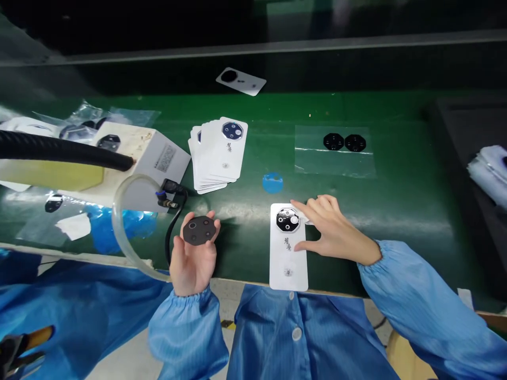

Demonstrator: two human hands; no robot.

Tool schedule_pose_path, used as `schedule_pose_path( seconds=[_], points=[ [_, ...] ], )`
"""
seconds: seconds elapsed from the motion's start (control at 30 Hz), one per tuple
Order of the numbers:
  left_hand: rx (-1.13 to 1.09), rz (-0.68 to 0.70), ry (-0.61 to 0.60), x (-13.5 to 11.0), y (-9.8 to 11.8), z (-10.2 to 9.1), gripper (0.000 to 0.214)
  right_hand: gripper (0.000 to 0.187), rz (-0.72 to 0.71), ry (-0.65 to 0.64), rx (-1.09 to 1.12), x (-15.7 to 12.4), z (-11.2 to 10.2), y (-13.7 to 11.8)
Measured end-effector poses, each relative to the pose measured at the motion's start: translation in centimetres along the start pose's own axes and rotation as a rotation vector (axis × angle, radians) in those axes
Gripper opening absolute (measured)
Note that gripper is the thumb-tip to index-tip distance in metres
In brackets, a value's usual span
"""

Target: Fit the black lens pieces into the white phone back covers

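My left hand (196,261) is palm up, its fingers around a dark octagonal lens cover (199,230) with several round holes. In front of me a white phone back panel (289,258) lies flat near the table edge, with a shiny black octagonal camera ring at its top and dark lettering below. My right hand (332,229) rests at the panel's right side. Its index fingertip is by the camera ring and its thumb touches the panel's face. A white wipe (304,218) shows under the index finger; the other fingers are curled, partly hiding it.
A fanned stack of white panels (222,153) lies ahead on the left, and a single panel (241,81) farther back. Two black covers (344,142) sit on a clear bag (335,163). A blue film disc (273,182), a white box (158,163) with hoses, and a dark tray (455,174) are around.
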State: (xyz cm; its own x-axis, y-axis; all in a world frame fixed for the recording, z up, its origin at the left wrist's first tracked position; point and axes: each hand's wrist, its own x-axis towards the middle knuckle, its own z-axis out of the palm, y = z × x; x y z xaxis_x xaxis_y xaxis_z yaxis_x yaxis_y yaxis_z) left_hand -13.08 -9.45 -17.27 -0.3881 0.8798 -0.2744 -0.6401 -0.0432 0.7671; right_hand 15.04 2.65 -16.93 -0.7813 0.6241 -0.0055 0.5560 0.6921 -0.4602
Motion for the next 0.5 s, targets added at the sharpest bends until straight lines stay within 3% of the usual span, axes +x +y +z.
schedule_pose_path(
  seconds=[0.17, 0.33, 0.5],
  points=[
    [0.135, 0.037, 0.002, -0.2, -0.1, 0.0, 0.063, 0.089, 0.03, 0.0, 0.055, -0.4, -0.1, 0.4],
    [0.298, 0.066, 0.064, 0.0, -0.4, 0.5, 0.06, 0.078, -0.004, 0.031, 0.022, -0.8, -0.1, 1.0],
    [0.443, 0.199, 0.066, 0.5, -1.2, 1.8, 0.056, 0.073, -0.014, 0.021, 0.027, -0.9, -0.1, 1.0]
  ],
)
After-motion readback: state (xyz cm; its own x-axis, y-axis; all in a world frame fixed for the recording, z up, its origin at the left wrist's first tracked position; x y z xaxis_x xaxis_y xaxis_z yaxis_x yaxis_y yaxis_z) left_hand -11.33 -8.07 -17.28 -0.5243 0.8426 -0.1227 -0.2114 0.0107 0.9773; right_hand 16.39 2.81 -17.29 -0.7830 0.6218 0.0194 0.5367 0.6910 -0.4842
